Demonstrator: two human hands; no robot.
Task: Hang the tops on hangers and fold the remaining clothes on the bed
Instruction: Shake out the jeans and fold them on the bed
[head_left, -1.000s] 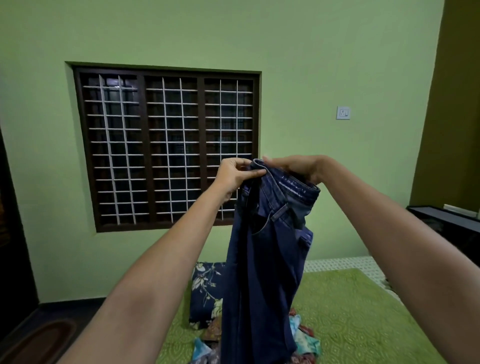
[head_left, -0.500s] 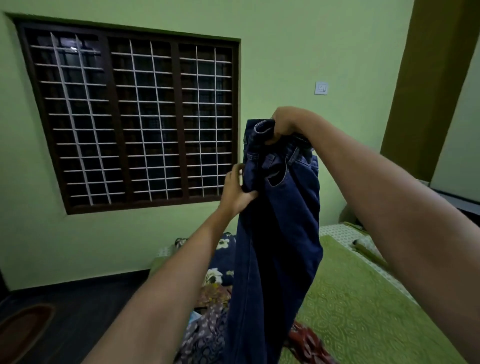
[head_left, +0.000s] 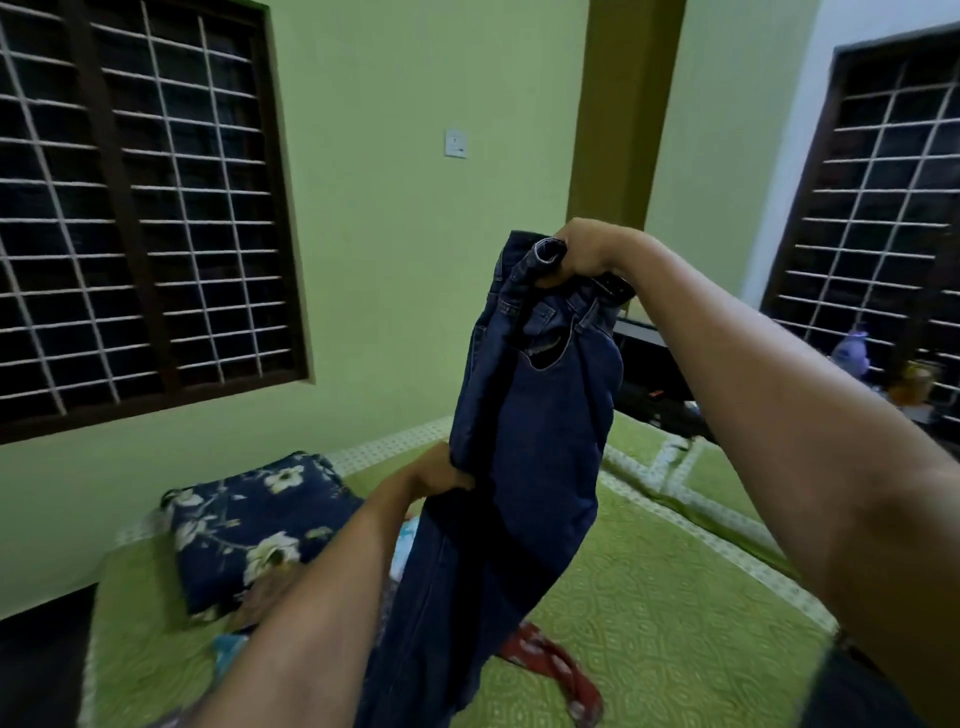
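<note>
Dark blue jeans (head_left: 530, 441) hang in the air over the bed (head_left: 665, 613), folded lengthwise. My right hand (head_left: 584, 252) grips the bunched waistband at the top. My left hand (head_left: 439, 475) holds the jeans' left edge lower down, around thigh height. The legs drop out of view at the bottom of the frame. A red garment (head_left: 550, 660) lies on the green bedspread under the jeans, and more crumpled clothes (head_left: 244, 597) show behind my left forearm, mostly hidden.
A navy floral pillow (head_left: 249, 525) sits at the bed's far left corner. Barred windows (head_left: 140, 208) are on the left wall and far right. A dark low table (head_left: 654, 384) with small items stands beyond the bed on the right.
My left hand has slid down from the waistband along the jeans' edge to thigh height. My right hand keeps the waistband. The view has turned to the right and down toward the bed.
</note>
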